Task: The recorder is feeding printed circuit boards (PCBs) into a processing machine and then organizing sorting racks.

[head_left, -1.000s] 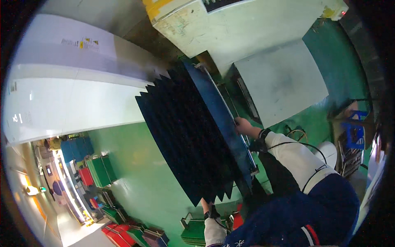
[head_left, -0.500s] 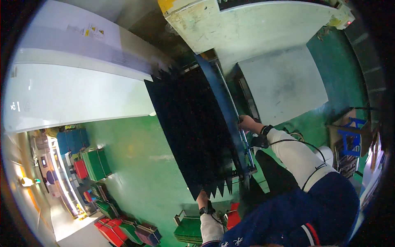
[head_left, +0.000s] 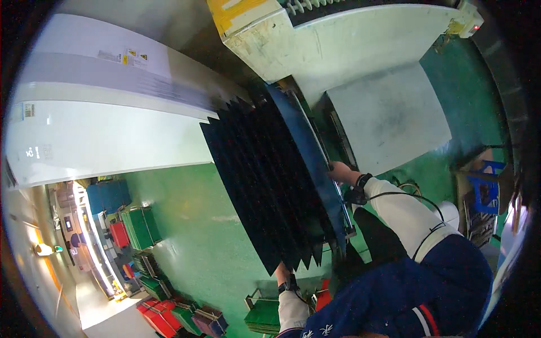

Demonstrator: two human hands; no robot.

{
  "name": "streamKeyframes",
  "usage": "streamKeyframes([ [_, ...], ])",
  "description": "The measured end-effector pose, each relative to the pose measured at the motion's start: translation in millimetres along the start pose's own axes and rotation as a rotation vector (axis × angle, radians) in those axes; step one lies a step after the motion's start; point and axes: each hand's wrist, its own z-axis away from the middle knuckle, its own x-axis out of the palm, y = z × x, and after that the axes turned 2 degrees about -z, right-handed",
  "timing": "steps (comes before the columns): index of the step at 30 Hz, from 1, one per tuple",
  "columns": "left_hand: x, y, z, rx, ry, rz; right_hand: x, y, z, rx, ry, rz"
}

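Observation:
A fanned stack of large black sheets [head_left: 259,186] stands in front of me, its edges stepped and its near corners pointed. My left hand [head_left: 282,272] grips the outermost sheet at its near corner, the fingers partly hidden behind it. Along the stack's right side runs a blue panel [head_left: 301,132] with a metal rail [head_left: 345,209] on its outer edge. My right hand [head_left: 342,172] is closed around that rail. Both wrists wear dark bands, with a cable running up the right sleeve.
A white cabinet [head_left: 118,132] rises at the left, its end close to the sheets. A pale machine housing [head_left: 349,45] and a grey plate [head_left: 389,118] are at the right. Red bundles [head_left: 160,316] and green stacks [head_left: 141,228] stand on the green floor [head_left: 191,225]; a blue stool [head_left: 486,186] is far right.
The view has shifted slightly, and the stepped edges of the black sheets show more plainly. Both hands keep their places at the sheet corner and the rail.

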Motion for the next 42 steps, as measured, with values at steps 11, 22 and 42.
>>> streamKeyframes([
  [11,10,-5,32,0.801,-0.012,-0.986,-13,34,2,-0.154,0.008,0.326],
  [22,38,-29,-1,0.526,-0.036,-0.439,-11,-25,97,-0.107,0.035,-0.166],
  [42,89,-48,54,0.276,-0.268,0.455,-92,-168,-48,-0.436,0.464,0.47],
])
